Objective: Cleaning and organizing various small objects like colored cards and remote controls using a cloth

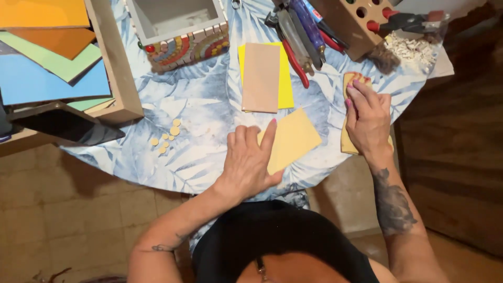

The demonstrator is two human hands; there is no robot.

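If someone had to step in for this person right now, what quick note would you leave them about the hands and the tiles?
Left hand: flat, palm down on the pale yellow tile near the table's front edge, holding nothing.
Right hand: pressing on a yellow cloth at the table's right edge.
Further back: a pink tile lying on a bright yellow tile; small round yellow pieces to the left; a partly covered mosaic box; pliers behind.
The pale yellow tile looks whole, uncut.
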